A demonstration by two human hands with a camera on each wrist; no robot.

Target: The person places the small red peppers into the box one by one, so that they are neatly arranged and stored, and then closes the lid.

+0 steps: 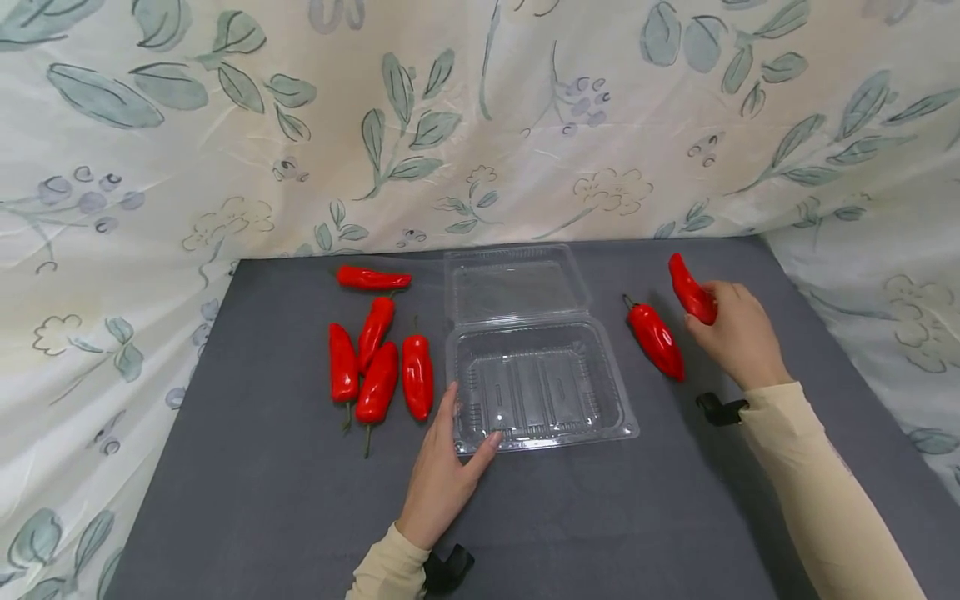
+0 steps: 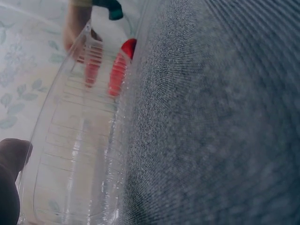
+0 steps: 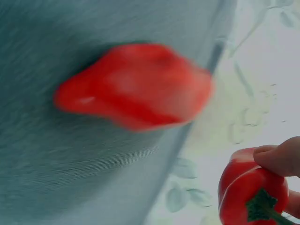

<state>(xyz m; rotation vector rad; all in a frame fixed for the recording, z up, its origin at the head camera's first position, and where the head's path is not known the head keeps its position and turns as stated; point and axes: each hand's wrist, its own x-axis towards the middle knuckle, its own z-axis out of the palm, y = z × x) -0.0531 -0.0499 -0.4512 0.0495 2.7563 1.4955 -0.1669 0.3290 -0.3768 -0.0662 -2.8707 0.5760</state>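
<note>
An open clear plastic clamshell container (image 1: 540, 437) lies on the grey cloth, lid folded back. My left hand (image 1: 444, 483) rests at its near left corner, thumb on the front rim and fingers along the left side. Off to the right, my right hand (image 1: 738, 333) holds a red pepper (image 1: 692, 292) up above the cloth, thumb and fingers pinching it near the green stem end. Another red pepper (image 1: 656, 340) lies between that hand and the container; in the right wrist view this lying pepper (image 3: 136, 86) looks blurred.
Several red peppers (image 1: 378, 383) lie grouped left of the container, one of them, a sideways pepper (image 1: 373, 278), at the back. A floral curtain (image 1: 375, 150) rises behind the table (image 1: 262, 500) and along both sides. Each wrist carries a black strap mount (image 1: 448, 570).
</note>
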